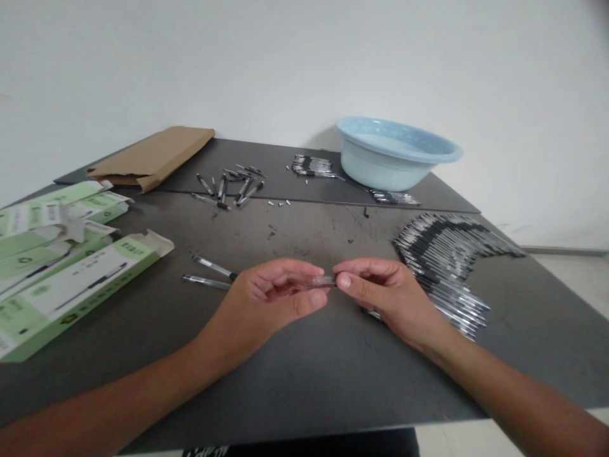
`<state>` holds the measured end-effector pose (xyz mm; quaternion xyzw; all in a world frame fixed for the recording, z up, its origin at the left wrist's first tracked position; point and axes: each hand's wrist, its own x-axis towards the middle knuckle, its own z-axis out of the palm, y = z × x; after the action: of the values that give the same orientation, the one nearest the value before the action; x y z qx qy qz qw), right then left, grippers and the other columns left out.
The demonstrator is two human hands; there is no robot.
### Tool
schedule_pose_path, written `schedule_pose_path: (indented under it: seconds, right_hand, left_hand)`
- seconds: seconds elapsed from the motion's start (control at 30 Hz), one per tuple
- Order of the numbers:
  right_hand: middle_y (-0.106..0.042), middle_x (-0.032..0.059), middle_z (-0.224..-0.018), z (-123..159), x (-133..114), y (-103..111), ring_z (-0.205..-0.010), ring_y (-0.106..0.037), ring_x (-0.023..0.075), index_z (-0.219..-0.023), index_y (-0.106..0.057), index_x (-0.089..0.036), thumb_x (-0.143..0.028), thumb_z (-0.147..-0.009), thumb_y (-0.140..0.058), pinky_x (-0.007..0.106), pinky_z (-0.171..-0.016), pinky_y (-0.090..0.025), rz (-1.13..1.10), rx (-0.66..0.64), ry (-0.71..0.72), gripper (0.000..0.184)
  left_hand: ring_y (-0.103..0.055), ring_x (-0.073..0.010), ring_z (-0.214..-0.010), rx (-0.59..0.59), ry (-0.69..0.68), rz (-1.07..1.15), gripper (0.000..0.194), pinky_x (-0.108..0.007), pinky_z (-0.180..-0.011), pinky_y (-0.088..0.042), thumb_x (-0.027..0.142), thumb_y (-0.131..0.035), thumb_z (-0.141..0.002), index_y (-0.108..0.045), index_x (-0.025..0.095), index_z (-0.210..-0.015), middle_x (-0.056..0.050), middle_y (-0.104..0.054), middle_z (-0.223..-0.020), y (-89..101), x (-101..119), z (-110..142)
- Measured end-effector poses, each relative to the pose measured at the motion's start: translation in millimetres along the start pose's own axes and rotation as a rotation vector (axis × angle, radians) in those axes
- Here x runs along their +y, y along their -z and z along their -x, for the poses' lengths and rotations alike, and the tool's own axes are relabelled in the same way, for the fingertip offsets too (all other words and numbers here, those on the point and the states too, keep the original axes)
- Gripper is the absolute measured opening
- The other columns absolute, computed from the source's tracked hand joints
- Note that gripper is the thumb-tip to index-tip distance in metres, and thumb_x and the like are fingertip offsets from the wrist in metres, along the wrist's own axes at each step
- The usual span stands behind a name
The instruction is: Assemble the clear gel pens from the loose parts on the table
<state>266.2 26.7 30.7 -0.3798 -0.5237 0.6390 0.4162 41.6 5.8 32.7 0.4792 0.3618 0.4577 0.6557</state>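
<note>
Starting at the far left and noticing the green boxes (pixel 90 285), lying partly over one another on the tabletop (pixel 285 393), with the brown paper bag (pixel 157 152) behind them. Going to the right and finding two clear pens (pixel 204 281) just beside the left grip (pixel 269 292), being partly covered by it. Seeing also the loose pens (pixel 222 187) farther back, pointing in many directions and lying well apart from both grips.

Coming to the middle and finding there the pen piece (pixel 323 280), being held over the tabletop between the two grips. Gripping its left part with the left fingertips on the far side and the left thumb on the near side. Gripping its right, dark end with the right grip (pixel 387 289), by a close pinch of thumb and forefinger. Having its long axis running from left to right, almost level, so pointing out of one grip straight into the other. Being equally near to both grips, touching both, and showing only a short clear part between the fingertips. Not being able to tell its full length under the fingers.

Going farther right and seeing the blue basin (pixel 399 155), standing well back, then the pen heap (pixel 431 247), spreading just behind the right grip.
</note>
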Motion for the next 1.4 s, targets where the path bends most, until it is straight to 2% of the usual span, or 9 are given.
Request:
schedule_pose_path:
  seconds: [0.17, 0.4, 0.53, 0.63, 0.7, 0.83, 0.97, 1.17, 1.4]
  right_hand:
    - [-0.084, 0.0007, -0.089, 5.4, -1.7, -8.3, -0.073, -0.072, 0.0096, -0.096, -0.087, -0.028, -0.033, -0.082, -0.092, 0.02, -0.071, -0.058, -0.085, -0.099, -0.099, 0.016]
    - [-0.077, -0.0033, -0.073, 2.2, -0.3, -8.4, -0.057, -0.06, 0.0066, -0.098, -0.075, -0.023, -0.032, -0.077, -0.096, 0.014, -0.05, -0.043, -0.002, -0.146, -0.083, 0.03]
    - [-0.081, 0.0019, -0.081, -3.8, -8.6, 8.5, -0.061, -0.064, 0.0112, -0.114, -0.078, -0.025, -0.049, -0.084, -0.087, 0.018, -0.05, -0.047, 0.31, 0.028, 0.07, 0.039]
    - [-0.084, 0.0053, -0.089, -11.1, -23.9, 25.2, -0.074, -0.073, 0.0172, -0.107, -0.083, -0.026, -0.056, -0.083, -0.085, 0.025, -0.062, -0.056, 0.585, 0.235, 0.21, 0.038]
    - [-0.085, 0.0057, -0.098, -21.2, -36.4, 32.2, -0.083, -0.077, 0.0215, -0.108, -0.084, -0.029, -0.059, -0.084, -0.083, 0.028, -0.067, -0.059, 0.781, 0.251, 0.246, 0.038]
    - [-0.085, 0.0026, -0.109, -67.4, -58.1, 22.2, -0.089, -0.08, 0.0248, -0.113, -0.085, -0.034, -0.053, -0.094, -0.073, 0.034, -0.071, -0.063, 1.193, -0.072, 0.322, 0.03]
    - [-0.084, 0.0062, -0.114, -149.1, -63.0, -17.0, -0.102, -0.078, 0.0268, -0.119, -0.084, -0.026, -0.029, -0.1, -0.065, 0.04, -0.094, -0.061, 1.581, -0.458, 0.584, 0.027]
    - [-0.08, 0.0132, -0.118, -266.0, -35.9, -72.7, -0.11, -0.075, 0.029, -0.118, -0.084, -0.021, -0.026, -0.101, -0.065, 0.039, -0.101, -0.055, 1.701, -0.478, 0.63, 0.026]
    - [-0.077, 0.0118, -0.114, -315.3, -10.0, -84.4, -0.104, -0.073, 0.0252, -0.116, -0.083, -0.02, -0.028, -0.101, -0.067, 0.04, -0.096, -0.056, 1.772, -0.475, 0.608, 0.024]
  left_hand:
    - [-0.074, -0.0167, -0.079, 0.027, -0.121, -0.182, 0.011, -0.025, -0.07, -0.058, 0.024, -0.086, -0.085, -0.083, 0.021, -0.095, -0.003, -0.08, -0.088, -1.5, -2.9, 2.8]
    - [-0.07, -0.016, -0.084, 0.001, -0.369, -0.394, 0.012, -0.026, -0.074, -0.056, 0.028, -0.079, -0.093, -0.083, 0.019, -0.099, -0.005, -0.074, -0.098, 1.3, -9.4, 2.1]
    - [-0.072, -0.0164, -0.09, -0.025, -0.385, -0.49, 0.017, -0.026, -0.081, -0.054, 0.026, -0.068, -0.102, -0.081, 0.018, -0.109, -0.006, -0.079, -0.103, 2.0, -9.5, 4.6]
    - [-0.074, -0.017, -0.092, -0.027, -0.409, -0.551, 0.021, -0.025, -0.084, -0.054, 0.026, -0.06, -0.107, -0.079, 0.016, -0.111, -0.006, -0.081, -0.101, 2.8, -8.1, 8.3]
    - [-0.076, -0.0184, -0.096, -0.052, -0.499, -0.598, 0.023, -0.026, -0.088, -0.054, 0.026, -0.058, -0.109, -0.078, 0.015, -0.111, -0.008, -0.082, -0.103, 3.8, -7.7, 9.9]
    - [-0.078, -0.0194, -0.094, -0.106, -0.711, -0.688, 0.022, -0.027, -0.089, -0.056, 0.024, -0.057, -0.109, -0.075, 0.014, -0.114, -0.008, -0.083, -0.102, 4.8, -10.1, 10.9]
    - [-0.079, -0.0175, -0.086, -0.109, -0.874, -0.765, 0.022, -0.025, -0.085, -0.058, 0.026, -0.056, -0.111, -0.072, 0.012, -0.115, -0.006, -0.084, -0.098, 3.6, -15.0, 10.4]
    - [-0.081, -0.0157, -0.087, -0.008, -1.07, -0.833, 0.027, -0.025, -0.087, -0.06, 0.032, -0.051, -0.114, -0.07, 0.013, -0.114, -0.003, -0.085, -0.103, 0.6, -29.9, 1.2]
    - [-0.081, -0.0156, -0.082, -0.046, -0.909, -0.916, 0.028, -0.022, -0.072, -0.061, 0.04, -0.05, -0.114, -0.072, 0.023, -0.112, 0.002, -0.085, -0.09, -4.2, -39.0, -5.3]
